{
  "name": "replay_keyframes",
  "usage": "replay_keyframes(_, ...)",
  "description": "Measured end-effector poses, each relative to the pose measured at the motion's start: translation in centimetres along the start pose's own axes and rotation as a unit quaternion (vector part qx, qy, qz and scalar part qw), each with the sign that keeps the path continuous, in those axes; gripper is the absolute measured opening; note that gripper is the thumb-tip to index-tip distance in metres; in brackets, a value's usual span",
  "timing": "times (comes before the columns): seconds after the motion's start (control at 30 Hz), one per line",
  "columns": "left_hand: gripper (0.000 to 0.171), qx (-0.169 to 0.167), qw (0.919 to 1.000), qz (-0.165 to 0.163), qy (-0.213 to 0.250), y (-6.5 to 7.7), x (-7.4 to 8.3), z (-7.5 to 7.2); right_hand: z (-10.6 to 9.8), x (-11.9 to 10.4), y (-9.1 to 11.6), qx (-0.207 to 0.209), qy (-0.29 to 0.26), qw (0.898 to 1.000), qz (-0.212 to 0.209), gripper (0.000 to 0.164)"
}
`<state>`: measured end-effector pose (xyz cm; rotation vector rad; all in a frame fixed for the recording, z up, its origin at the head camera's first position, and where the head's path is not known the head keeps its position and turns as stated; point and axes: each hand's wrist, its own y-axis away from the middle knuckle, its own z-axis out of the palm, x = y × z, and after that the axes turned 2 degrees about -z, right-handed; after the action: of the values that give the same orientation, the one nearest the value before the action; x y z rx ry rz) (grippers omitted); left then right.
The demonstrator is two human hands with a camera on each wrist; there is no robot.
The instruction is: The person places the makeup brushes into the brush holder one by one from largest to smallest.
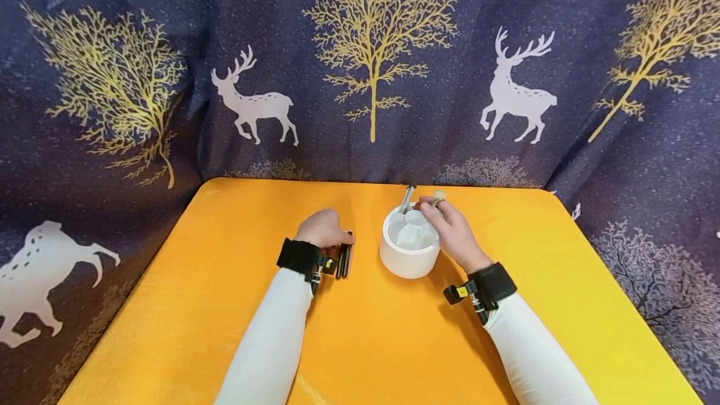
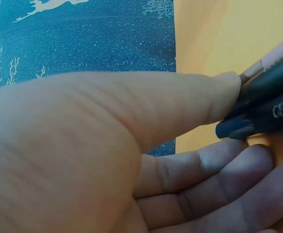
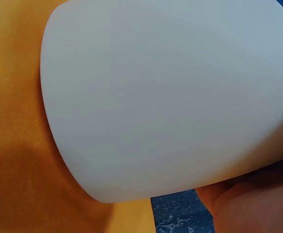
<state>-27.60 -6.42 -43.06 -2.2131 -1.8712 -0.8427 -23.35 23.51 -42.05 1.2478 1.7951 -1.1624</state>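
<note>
Several slim pens [image 1: 343,261], dark ones and a pink one, lie side by side on the table. My left hand [image 1: 322,228] is over their far ends. The left wrist view shows its thumb [image 2: 214,94] against the end of a black pen [image 2: 258,124] with pale lettering, the other fingers curled below; part of the grip is hidden. A round white organizer [image 1: 409,262] with several compartments stands to the right. My right hand [image 1: 454,233] holds its back right rim, fingertips partly hidden. In the right wrist view the organizer's white wall [image 3: 156,107] covers most of that hand [image 3: 262,204].
A silvery stick [image 1: 407,197] leans up out of the organizer at the back. Something pale [image 1: 439,195] shows just behind the right fingers. The orange table [image 1: 360,342] ends at a dark curtain [image 1: 315,80] printed with deer and trees.
</note>
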Motion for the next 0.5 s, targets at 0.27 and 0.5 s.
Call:
replay_keyframes(0.27, 0.033, -0.010, 0.9998, -0.001, 0.015, 0.16, 0.20, 0.03, 0.12, 0.38, -0.11, 0.001, -0.008, 1.000, -0.007, 0.055)
replay_keyframes(0.5, 0.032, -0.011, 0.9995, -0.005, 0.029, -0.01, 0.26, 0.10, 0.21, 0.73, -0.27, 0.004, 0.000, 1.000, -0.007, 0.054)
